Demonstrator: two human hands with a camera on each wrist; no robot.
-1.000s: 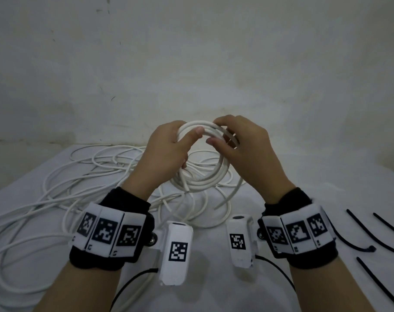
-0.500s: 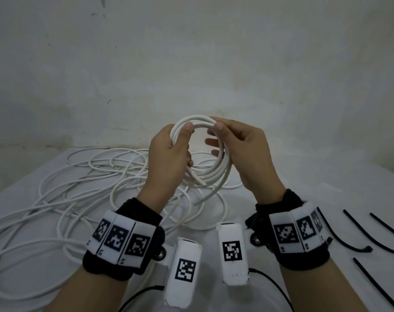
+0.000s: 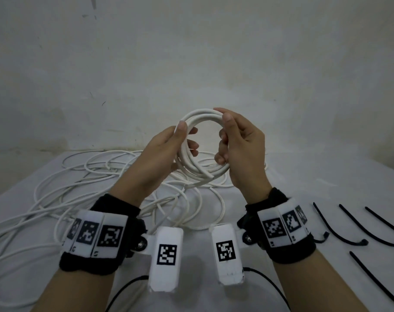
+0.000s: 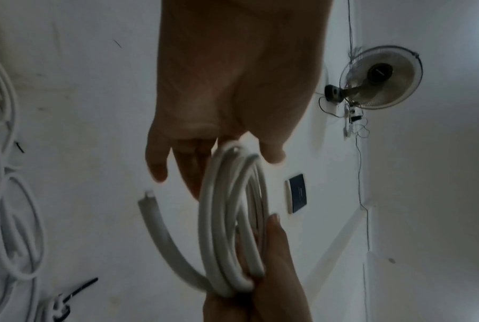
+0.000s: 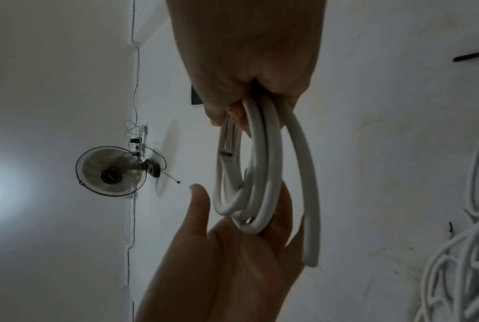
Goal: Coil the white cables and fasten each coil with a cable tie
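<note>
Both hands were up off the table [image 3: 281, 199], holding one coil [image 3: 200, 118] of white cable between them, roughly at chest height in front of the wall. The left hand [image 3: 160, 158] had the coil's left side, thumb laid over the outside of the strands and fingers curled through the middle, so it was wrapped round the bundle. The right hand [image 3: 243, 149] had the right side, thumb tip pressed on top of the loop and the other fingers curled in behind it, gripping the strands too. From the left wrist view the coil [image 4: 232, 217] looked like four or so turns, with a cut end [image 4: 147, 196] sticking out loose to one side. The right wrist view showed the same coil [image 5: 254, 165] and that stray end hanging past the left palm [image 5: 232, 261].

The rest of the cable [image 3: 56, 199] was a loose tangle on the table, left of and under the hands, and one strand ran up from it towards the coil. Black ties [image 3: 353, 226] lay in a row off to the right, well apart from the coil, none on it yet. A fan [image 4: 381, 76] was mounted on the wall.
</note>
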